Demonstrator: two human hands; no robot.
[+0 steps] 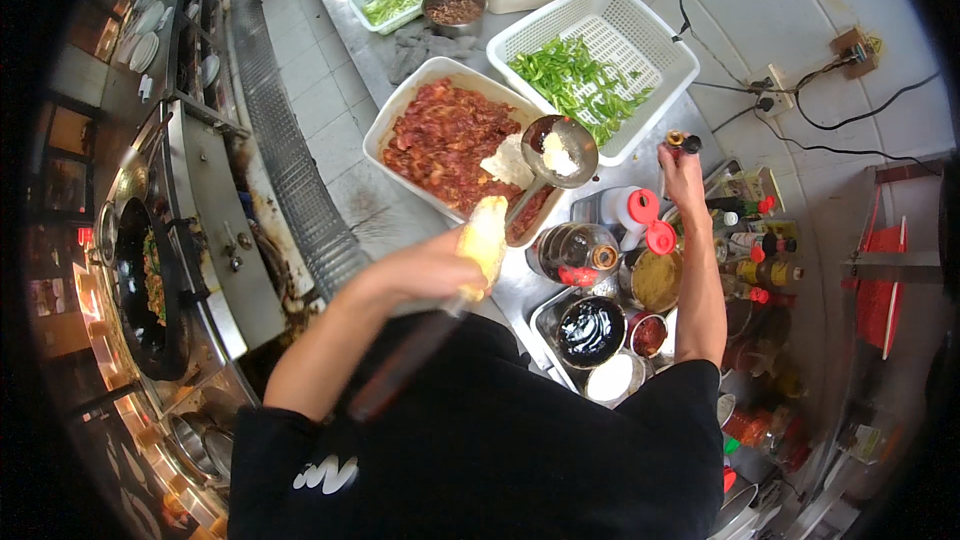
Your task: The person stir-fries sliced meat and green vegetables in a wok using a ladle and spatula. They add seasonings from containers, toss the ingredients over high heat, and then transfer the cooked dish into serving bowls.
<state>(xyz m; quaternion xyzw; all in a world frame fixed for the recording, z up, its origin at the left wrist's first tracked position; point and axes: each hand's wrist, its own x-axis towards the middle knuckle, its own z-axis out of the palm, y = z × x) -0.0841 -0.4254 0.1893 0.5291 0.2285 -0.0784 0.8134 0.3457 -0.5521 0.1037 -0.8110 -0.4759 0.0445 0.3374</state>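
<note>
My left hand (431, 266) grips the long handle of a steel ladle (581, 154), together with a yellow item (484, 240), perhaps a cloth. Some white powder or paste lies in the ladle's bowl, which hangs over one corner of a white tub (381, 120). That tub holds sliced raw meat (450, 139) in reddish sauce, with a white patch (504, 163) on top near the ladle. At the right, my right hand (684, 176) is closed around the neck of a bottle (675, 139); its black cap hangs open and its body is largely hidden.
Sliced green peppers fill part of a white basket (652, 60) behind the tub. Nearer me stand a large dark sauce bottle (574, 255), a red-capped jug (630, 206) and a tray (541, 330) of seasoning pots. A wok (131, 315) with food sits on the stove at left.
</note>
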